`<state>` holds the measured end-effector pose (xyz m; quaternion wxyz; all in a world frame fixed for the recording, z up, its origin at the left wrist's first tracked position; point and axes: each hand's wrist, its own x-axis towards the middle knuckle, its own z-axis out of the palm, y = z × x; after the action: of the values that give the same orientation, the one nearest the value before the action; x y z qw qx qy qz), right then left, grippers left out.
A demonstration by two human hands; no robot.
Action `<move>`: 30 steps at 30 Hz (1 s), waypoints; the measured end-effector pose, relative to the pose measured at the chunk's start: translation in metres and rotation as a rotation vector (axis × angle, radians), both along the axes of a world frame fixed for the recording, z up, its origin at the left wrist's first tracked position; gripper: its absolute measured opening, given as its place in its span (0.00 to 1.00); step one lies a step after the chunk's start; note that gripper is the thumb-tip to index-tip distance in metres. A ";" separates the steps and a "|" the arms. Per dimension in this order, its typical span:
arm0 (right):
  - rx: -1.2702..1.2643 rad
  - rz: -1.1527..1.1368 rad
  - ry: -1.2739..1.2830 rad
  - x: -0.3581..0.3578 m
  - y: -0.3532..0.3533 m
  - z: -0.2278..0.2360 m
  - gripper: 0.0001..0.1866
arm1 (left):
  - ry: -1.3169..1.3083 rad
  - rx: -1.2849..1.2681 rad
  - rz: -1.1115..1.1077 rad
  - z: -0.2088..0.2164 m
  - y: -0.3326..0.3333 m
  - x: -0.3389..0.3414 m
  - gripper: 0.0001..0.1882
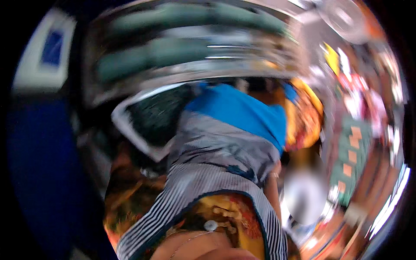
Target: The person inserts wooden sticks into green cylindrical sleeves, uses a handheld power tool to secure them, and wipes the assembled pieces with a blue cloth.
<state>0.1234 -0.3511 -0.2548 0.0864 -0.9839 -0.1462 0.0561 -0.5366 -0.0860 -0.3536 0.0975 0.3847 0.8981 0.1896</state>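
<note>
The whole view is smeared by motion. My striped apron (pixel 190 177), with its grey and bright blue lower panels, fills the middle. My right forearm (pixel 272 193) hangs along the apron's right side, a thin band at its wrist. Only a sliver of my right hand (pixel 277 166) shows beside the grey panel; its fingers are hidden. On the left is my patterned sleeve (pixel 130 190), with a dark, blurred bit of my left arm (pixel 124 157) above it. The left fingers cannot be made out. Nearest to that arm is a white-rimmed bin (pixel 123 123) with a dark inside.
A metal-framed rack (pixel 195 78) with long green rolls (pixel 173 50) stands ahead. A yellow-edged, orange patterned thing (pixel 305 119) lies right of the apron. Farther right are a green surface with tan pieces (pixel 349 162) and a round, pale, fan-like thing (pixel 344 19).
</note>
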 end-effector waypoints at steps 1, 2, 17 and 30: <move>0.012 0.044 -0.029 0.009 0.004 0.003 0.19 | 0.005 0.019 0.058 0.004 -0.023 0.000 0.21; 0.031 0.072 -0.068 0.021 0.008 0.009 0.19 | 0.006 0.044 0.104 0.005 -0.043 0.002 0.21; 0.636 0.990 -0.277 0.028 0.220 0.144 0.19 | -0.940 0.722 0.973 -0.046 -0.209 -0.036 0.23; 0.510 1.952 0.080 -0.166 0.274 0.196 0.28 | -1.048 0.495 -0.482 0.140 0.029 0.181 0.22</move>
<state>-0.0427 -0.0769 -0.0587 0.2153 -0.3838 -0.8921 0.1026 -0.3559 -0.0572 -0.2135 0.4730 0.4435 0.5486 0.5280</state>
